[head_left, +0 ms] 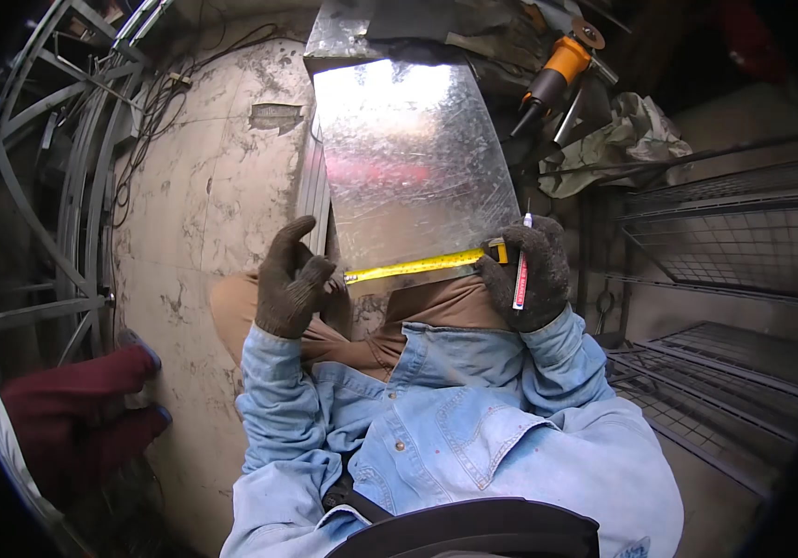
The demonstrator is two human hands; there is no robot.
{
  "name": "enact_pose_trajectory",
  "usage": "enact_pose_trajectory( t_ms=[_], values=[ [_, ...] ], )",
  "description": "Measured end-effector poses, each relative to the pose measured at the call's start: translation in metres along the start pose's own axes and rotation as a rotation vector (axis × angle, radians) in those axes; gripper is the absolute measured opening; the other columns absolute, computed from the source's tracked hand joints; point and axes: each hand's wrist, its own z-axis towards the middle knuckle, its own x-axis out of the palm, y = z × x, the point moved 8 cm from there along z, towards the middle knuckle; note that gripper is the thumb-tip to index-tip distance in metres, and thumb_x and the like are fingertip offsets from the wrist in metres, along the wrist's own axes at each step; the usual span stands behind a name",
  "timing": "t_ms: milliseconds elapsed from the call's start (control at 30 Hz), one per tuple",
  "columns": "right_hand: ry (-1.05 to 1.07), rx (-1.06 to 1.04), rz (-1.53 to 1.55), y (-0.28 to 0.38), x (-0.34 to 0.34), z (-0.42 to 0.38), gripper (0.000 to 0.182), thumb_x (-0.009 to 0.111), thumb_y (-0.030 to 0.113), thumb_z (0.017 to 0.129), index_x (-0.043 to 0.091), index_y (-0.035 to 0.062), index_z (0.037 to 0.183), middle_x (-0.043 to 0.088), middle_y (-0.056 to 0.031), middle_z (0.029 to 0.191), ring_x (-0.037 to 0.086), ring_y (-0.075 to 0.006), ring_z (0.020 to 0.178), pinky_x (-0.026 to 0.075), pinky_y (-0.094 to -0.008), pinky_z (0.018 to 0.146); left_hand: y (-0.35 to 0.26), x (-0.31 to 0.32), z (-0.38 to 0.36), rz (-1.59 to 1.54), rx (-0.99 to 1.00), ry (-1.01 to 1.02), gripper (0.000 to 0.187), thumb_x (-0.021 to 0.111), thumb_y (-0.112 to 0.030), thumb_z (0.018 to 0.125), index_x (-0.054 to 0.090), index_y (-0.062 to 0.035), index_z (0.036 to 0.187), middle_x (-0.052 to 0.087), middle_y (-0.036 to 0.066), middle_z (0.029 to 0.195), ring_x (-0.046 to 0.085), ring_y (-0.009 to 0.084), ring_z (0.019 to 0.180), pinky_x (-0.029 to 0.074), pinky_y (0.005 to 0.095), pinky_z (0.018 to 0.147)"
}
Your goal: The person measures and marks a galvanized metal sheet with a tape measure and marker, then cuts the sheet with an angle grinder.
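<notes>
A shiny galvanized metal sheet (pixel 417 177) lies in front of me, its near edge close to my knees. Across that near edge runs the yellow blade of a tape measure (pixel 417 267). My right hand (pixel 543 274), in a dark knit glove, grips the tape case at the right edge of the sheet. A white and red marker pen (pixel 521 279) is also held in it, tip pointing up. Beside the hooked end of the tape, my gloved left hand (pixel 295 288) has its forefinger and thumb apart; its lower fingers are partly hidden.
An orange angle grinder (pixel 561 70) rests beyond the sheet at the upper right, near a crumpled cloth (pixel 617 144). Black wire racks (pixel 724 223) stand on the right. Metal frames (pixel 64 186) and cables line the left. A person's maroon-trousered legs (pixel 83 395) are at lower left.
</notes>
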Motion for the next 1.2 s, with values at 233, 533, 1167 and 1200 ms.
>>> enact_pose_trajectory(
  t_ms=[233, 533, 1167, 1200],
  values=[
    [-0.025, 0.095, 0.061, -0.004, 0.003, -0.002, 0.044, 0.081, 0.01, 0.068, 0.06, 0.005, 0.106, 0.058, -0.0183, 0.102, 0.059, -0.0365, 0.093, 0.05, -0.0444, 0.079, -0.21, 0.08, -0.09, -0.42, 0.739, 0.832, 0.031, 0.068, -0.02, 0.092, 0.067, 0.0096, 0.102, 0.062, 0.014, 0.076, 0.056, 0.0227, 0.054, 0.045, 0.0337, 0.048],
    [-0.04, 0.001, -0.014, 0.01, -0.005, 0.01, 0.045, 0.079, 0.006, 0.064, 0.058, 0.0049, 0.105, 0.058, -0.0175, 0.096, 0.057, -0.0364, 0.088, 0.049, -0.0441, 0.077, -0.22, 0.122, -0.12, -0.468, 0.943, 1.049, 0.029, 0.068, -0.015, 0.091, 0.068, 0.0129, 0.099, 0.062, 0.015, 0.072, 0.059, 0.0243, 0.055, 0.044, 0.0351, 0.047],
    [-0.007, 0.063, -0.008, 0.005, 0.001, 0.009, 0.045, 0.08, 0.009, 0.064, 0.062, 0.0038, 0.105, 0.06, -0.017, 0.097, 0.058, -0.0362, 0.094, 0.049, -0.045, 0.081, -0.223, 0.096, -0.126, -0.872, 1.263, 0.756, 0.027, 0.058, -0.025, 0.096, 0.071, -0.0026, 0.103, 0.07, 0.018, 0.104, 0.066, 0.0358, 0.081, 0.055, 0.0472, 0.068],
    [-0.005, 0.063, -0.008, 0.003, 0.001, 0.008, 0.045, 0.08, 0.009, 0.064, 0.062, 0.0038, 0.105, 0.06, -0.017, 0.097, 0.058, -0.0362, 0.094, 0.049, -0.045, 0.081, -0.223, 0.096, -0.126, -0.854, 1.256, 0.743, 0.028, 0.058, -0.026, 0.096, 0.07, -0.0038, 0.109, 0.07, 0.017, 0.106, 0.066, 0.0355, 0.081, 0.055, 0.0485, 0.067]
  ],
)
